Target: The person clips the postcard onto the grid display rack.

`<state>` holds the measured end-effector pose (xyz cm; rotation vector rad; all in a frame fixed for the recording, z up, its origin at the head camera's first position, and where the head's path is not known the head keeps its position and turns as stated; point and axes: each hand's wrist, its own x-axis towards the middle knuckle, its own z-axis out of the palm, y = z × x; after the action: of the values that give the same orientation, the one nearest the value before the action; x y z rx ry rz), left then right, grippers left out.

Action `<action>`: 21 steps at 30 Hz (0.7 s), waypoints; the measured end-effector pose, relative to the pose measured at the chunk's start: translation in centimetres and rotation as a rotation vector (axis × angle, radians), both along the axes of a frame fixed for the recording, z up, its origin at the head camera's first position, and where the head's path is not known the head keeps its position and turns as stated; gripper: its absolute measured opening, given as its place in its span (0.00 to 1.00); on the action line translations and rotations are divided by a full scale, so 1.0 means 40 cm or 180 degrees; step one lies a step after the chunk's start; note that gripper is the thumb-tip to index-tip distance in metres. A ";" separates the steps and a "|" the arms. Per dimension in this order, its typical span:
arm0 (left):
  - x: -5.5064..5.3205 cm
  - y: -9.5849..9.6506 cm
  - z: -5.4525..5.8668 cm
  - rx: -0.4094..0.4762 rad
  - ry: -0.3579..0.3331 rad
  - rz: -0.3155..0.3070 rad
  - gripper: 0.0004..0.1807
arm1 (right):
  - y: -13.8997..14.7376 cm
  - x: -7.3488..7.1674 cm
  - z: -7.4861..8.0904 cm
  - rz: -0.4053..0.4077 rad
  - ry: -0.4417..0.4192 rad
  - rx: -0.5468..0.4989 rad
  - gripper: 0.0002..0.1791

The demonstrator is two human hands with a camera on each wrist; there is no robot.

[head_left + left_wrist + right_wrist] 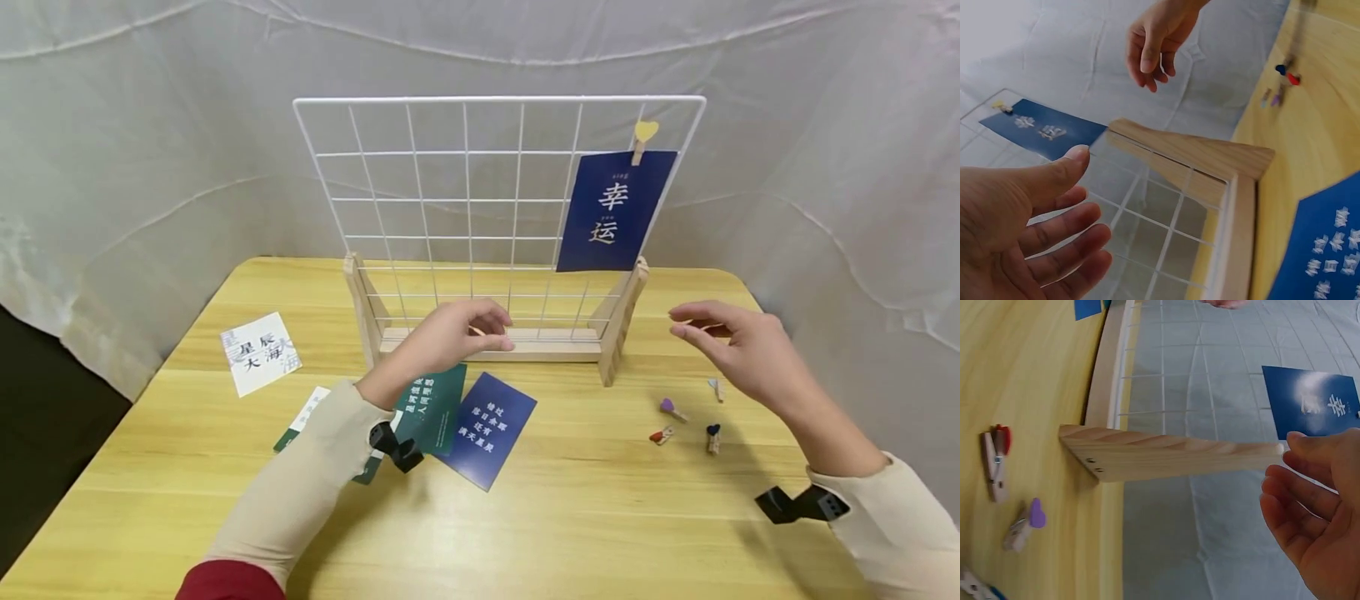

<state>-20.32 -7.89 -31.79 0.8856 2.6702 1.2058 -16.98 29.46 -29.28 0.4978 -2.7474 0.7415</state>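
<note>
My left hand hovers before the lower part of a white wire grid, fingers loosely bent and holding nothing. To the right of the grid's wooden stand, my right hand is raised over the table, its fingers relaxed around bare air. A dark blue card with white characters hangs at the grid's upper right from a clothespin with a yellow heart. Below the right hand lie several small clothespins, among them a purple-heart one and a red-heart one.
A blue card and a green card overlap in front of the stand. A white-and-green card lies partly under the left forearm. At the left rests a white card. Pale cloth hangs behind the wooden table.
</note>
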 end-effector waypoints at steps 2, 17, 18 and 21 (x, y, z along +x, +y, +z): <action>0.001 -0.006 -0.015 -0.0056 -0.0047 -0.0027 0.17 | 0.007 0.001 -0.011 0.0052 -0.0036 0.0037 0.14; 0.003 -0.043 -0.125 -0.0295 -0.0370 -0.0161 0.24 | 0.076 0.030 -0.120 0.0549 -0.0265 0.0185 0.13; 0.002 -0.044 -0.130 -0.0318 -0.0385 -0.0159 0.24 | 0.078 0.031 -0.126 0.0601 -0.0287 0.0167 0.13; 0.001 -0.047 -0.144 -0.0381 -0.0439 -0.0142 0.24 | 0.081 0.033 -0.145 0.0762 -0.0384 0.0104 0.12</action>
<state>-20.30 -9.75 -37.54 0.8085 2.5686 1.0449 -15.66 32.70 -35.10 0.8259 -2.8467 0.8061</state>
